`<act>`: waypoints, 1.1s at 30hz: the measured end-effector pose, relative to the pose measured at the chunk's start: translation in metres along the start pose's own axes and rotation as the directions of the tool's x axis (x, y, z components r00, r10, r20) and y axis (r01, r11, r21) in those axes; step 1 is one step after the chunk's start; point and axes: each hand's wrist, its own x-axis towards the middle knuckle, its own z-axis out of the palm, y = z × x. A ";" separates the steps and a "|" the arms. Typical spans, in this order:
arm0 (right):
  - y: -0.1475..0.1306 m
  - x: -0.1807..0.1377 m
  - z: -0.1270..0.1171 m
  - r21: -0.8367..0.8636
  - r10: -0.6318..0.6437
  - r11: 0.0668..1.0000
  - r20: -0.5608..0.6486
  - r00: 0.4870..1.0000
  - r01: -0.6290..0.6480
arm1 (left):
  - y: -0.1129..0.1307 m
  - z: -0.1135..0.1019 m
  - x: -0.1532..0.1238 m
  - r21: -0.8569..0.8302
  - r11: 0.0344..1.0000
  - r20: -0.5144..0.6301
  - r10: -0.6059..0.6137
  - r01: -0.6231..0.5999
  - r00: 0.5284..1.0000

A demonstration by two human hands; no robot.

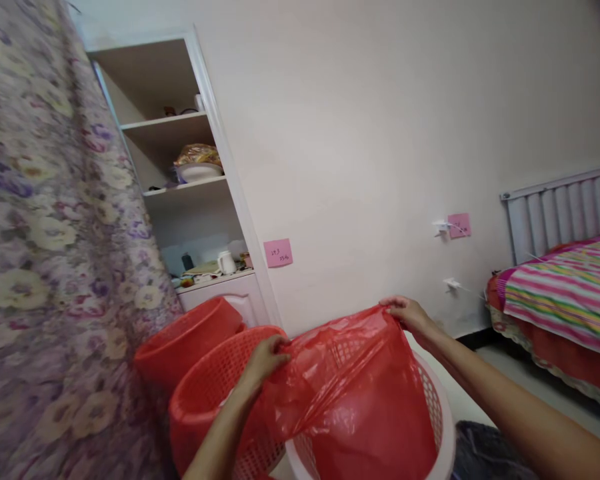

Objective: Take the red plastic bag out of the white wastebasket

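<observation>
Stretching a red plastic bag (350,380) over a white basket (443,427), the person has both hands pinched onto its mouth; the left hand (267,357) grips the near-left edge in a closed fist, the right hand (407,313) clamps the far edge, fingers curled tight over the film; the bag sits half inside the white basket, its body ballooning up above the rim; two red baskets (205,393) stand just beside it on the left, against the floral curtain (45,233). Doing this well, by the look of it, means keeping the mouth spread wide and even, pulling both edges down past the rim together, not one side first; thin film tears on lattice edges, so steady tension beats a yank; trapped air wants pressing out too.
</observation>
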 end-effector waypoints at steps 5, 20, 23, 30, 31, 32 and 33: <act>0.000 0.009 -0.023 0.131 -0.121 0.982 -0.131 0.984 0.138 | 0.016 -0.014 -0.011 -0.222 0.973 -0.138 0.040 -0.070 0.990; 0.011 -0.044 -0.078 -0.127 -0.118 0.977 0.343 0.932 0.171 | -0.005 -0.035 -0.093 -0.183 0.977 0.216 0.145 -0.106 0.966; 0.008 -0.044 -0.064 -0.134 -0.234 0.952 0.258 0.937 0.275 | 0.010 -0.026 -0.091 -0.059 0.974 0.124 0.223 -0.218 0.967; -0.017 -0.043 -0.050 -0.293 -0.275 0.874 0.360 0.891 0.388 | 0.046 -0.027 -0.085 0.179 0.935 0.152 0.280 -0.305 0.948; -0.020 -0.041 -0.047 -0.284 -0.268 0.883 0.349 0.898 0.373 | 0.049 -0.025 -0.085 0.151 0.946 0.156 0.263 -0.286 0.952; -0.022 -0.039 -0.043 -0.267 -0.264 0.894 0.336 0.904 0.360 | 0.051 -0.024 -0.084 0.102 0.960 0.159 0.244 -0.262 0.957; -0.024 -0.038 -0.040 -0.250 -0.256 0.905 0.331 0.908 0.346 | 0.053 -0.022 -0.083 0.040 0.972 0.161 0.223 -0.232 0.961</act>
